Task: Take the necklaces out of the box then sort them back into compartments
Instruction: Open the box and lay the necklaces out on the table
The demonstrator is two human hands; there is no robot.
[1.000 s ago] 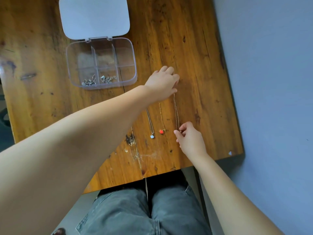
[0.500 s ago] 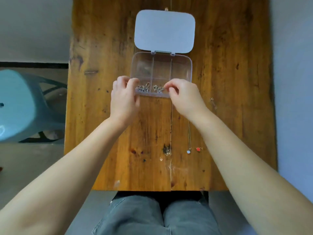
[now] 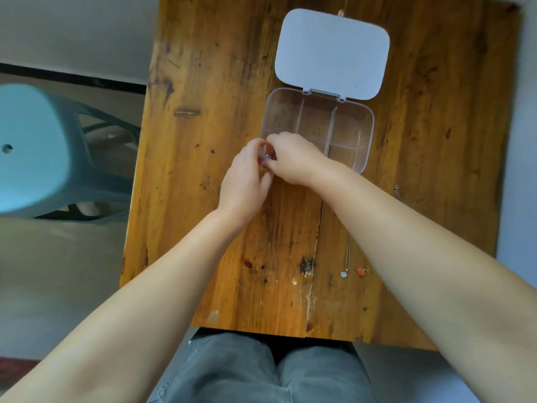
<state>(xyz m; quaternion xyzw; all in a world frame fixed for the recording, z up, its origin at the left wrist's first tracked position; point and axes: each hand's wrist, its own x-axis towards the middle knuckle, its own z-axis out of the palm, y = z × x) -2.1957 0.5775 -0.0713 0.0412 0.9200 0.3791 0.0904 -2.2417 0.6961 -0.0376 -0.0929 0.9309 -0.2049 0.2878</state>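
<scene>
Necklaces are in two places: one small silvery piece (image 3: 268, 155) is pinched between the fingertips of the left hand (image 3: 247, 181) and the right hand (image 3: 290, 158) at the near-left corner of the clear box (image 3: 363, 132), and two chains with a pale pendant (image 3: 344, 274) and a red pendant (image 3: 361, 271) lie on the wooden table (image 3: 203, 199) near the right forearm. I think the thin chain can knot or slip from such a small grip, or the forearm can sweep the loose ones off. Visible compartments look empty, the near-left ones are hidden by the hands, and the lid (image 3: 331, 53) lies open behind
</scene>
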